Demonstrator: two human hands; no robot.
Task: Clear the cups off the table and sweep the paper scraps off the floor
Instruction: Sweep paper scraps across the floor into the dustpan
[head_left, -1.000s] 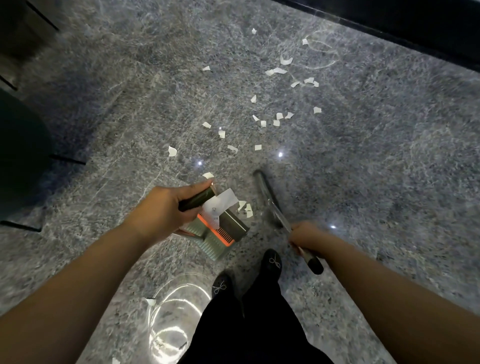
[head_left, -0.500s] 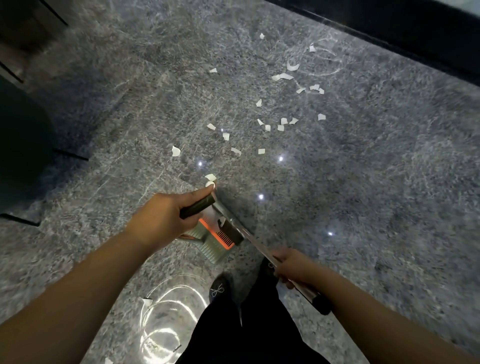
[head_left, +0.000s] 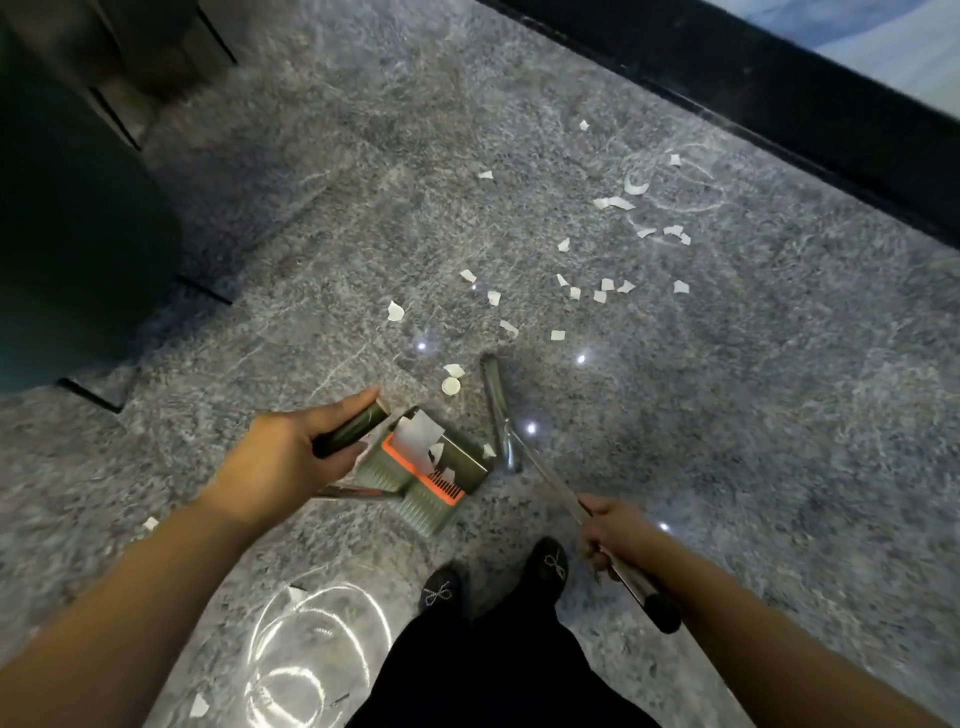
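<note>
Item one: our left hand (head_left: 291, 457) is grasping the dark handle (head_left: 350, 431) of the dustpan (head_left: 423, 467), fingers curled round it, thumb lying along the top. The dustpan is sitting on the floor (head_left: 727, 415) just right of that hand, grey-green with an orange comb strip, and it is already carrying a large white paper piece (head_left: 418, 435) plus smaller bits.

Item two: our right hand (head_left: 613, 535) is clenching round the metal shaft of the broom (head_left: 545, 480), near the black end cap at the near right. The broom head (head_left: 496, 410) is resting on the floor just right of the dustpan, with one scrap between the two.

Item three: the paper scraps (head_left: 597, 291) are lying scattered over the grey stone floor, mostly far and right of the dustpan. Two scraps (head_left: 451, 382) are sitting close beyond the dustpan mouth, near the broom head. A few more scraps (head_left: 199, 705) are lying at the near left beside our left forearm.

Item four: our two dark shoes (head_left: 548, 566) are standing on the floor near the bottom centre, just nearer than the dustpan. A black skirting strip (head_left: 779, 104) is running along the far right edge of the floor.
</note>
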